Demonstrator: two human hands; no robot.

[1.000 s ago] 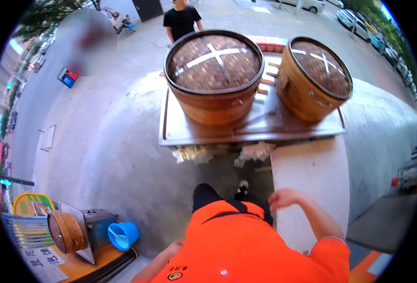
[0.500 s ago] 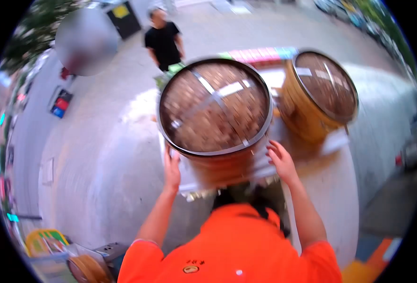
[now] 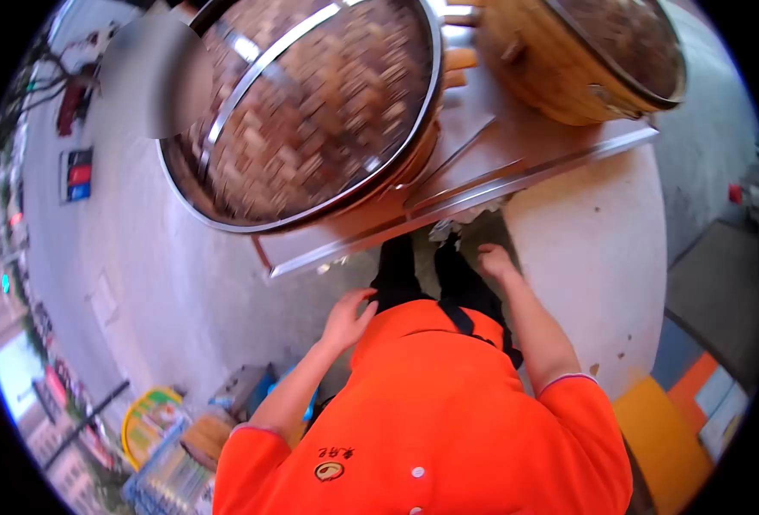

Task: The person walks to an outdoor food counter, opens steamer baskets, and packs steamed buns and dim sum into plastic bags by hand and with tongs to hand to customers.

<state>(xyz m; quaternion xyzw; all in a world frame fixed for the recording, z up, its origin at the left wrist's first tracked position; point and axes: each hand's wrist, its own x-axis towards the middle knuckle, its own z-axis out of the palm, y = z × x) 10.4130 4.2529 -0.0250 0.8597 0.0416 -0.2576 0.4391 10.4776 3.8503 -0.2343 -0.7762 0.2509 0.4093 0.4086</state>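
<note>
A large round bamboo steamer (image 3: 328,112) with a woven lid, metal rim and metal bands stands at the upper left of the metal-edged table (image 3: 585,154). My left hand (image 3: 349,319) is below it, apart from it, in front of my dark trousers. Its thumb is away from the fingers and it holds nothing. My right hand (image 3: 494,260) hangs below the table edge, beside the pale curved surface. Its fingers are curled in, and nothing shows in them. A second bamboo steamer (image 3: 551,69) stands to the right, out of reach of both hands.
A pale curved surface (image 3: 594,257) is on the right. At lower left are a yellow-rimmed item (image 3: 148,421), a clear plastic bin (image 3: 169,472) and a grey box (image 3: 242,386). Yellow and orange panels (image 3: 667,429) are at lower right. Recycling bins (image 3: 77,176) stand far left.
Both hands have come down and back from the steamer's sides toward my body. The view has tipped down, so the steamers sit higher, and the person in black is out of view.
</note>
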